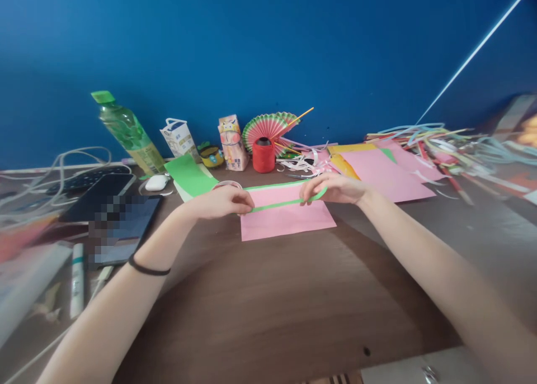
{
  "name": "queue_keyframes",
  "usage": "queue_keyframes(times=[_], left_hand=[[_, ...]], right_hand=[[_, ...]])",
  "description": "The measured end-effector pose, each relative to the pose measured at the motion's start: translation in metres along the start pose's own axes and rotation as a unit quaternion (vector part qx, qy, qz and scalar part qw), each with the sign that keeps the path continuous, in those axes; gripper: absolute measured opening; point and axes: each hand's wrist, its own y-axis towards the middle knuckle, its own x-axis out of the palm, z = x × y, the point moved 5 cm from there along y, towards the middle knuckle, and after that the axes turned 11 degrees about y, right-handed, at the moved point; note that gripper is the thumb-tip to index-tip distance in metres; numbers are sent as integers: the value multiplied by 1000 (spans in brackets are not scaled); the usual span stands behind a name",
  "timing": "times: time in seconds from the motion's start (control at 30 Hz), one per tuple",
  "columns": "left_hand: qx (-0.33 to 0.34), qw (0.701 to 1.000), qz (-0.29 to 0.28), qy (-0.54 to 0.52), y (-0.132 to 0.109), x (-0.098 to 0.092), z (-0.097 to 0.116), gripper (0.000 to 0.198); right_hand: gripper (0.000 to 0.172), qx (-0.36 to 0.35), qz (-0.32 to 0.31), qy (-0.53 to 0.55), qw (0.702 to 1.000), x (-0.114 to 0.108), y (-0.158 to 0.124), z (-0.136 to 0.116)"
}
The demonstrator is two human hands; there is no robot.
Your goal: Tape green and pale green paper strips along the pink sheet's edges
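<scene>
A narrow green paper strip (277, 204) is stretched between my two hands, just over a sheet of pink paper (289, 222) on the desk. My left hand (224, 200) pinches the strip's left end between thumb and fingers. At the other end, my right hand (331, 188) is closed on the strip, and a short tail of it curls out past the fingers. Along the far edge of the pink sheet runs another green edge, partly covered by my hands. A roll of tape (227, 184) lies behind my left hand.
Green paper (191, 177), a green bottle (130, 135), a red thread spool (264, 156) and a folded paper fan (268, 128) stand or lie along the blue wall. More pink paper (386, 174) and tangled strips (444, 143) are at right. A tablet (138, 227) and marker (78, 280) lie left.
</scene>
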Motion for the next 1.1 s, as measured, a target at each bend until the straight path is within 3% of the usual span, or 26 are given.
queue_keyframes(times=[0.1,0.2,0.43,0.7,1.1], left_hand=[[-13,1000,-14,12,-1,0,-1,19],[-16,999,-47,6,0,6,-1,18],[10,993,-113,-26,1,18,-2,24],[0,994,-112,5,5,24,-6,24],[-2,990,-137,21,6,37,0,16]], right_hand=[[23,43,11,-58,997,-1,-4,-1],[14,91,26,-133,987,-2,-5,3],[16,171,28,-209,962,1,-5,8],[21,243,-9,-301,922,6,-7,12],[27,284,-26,-345,894,5,-6,22]])
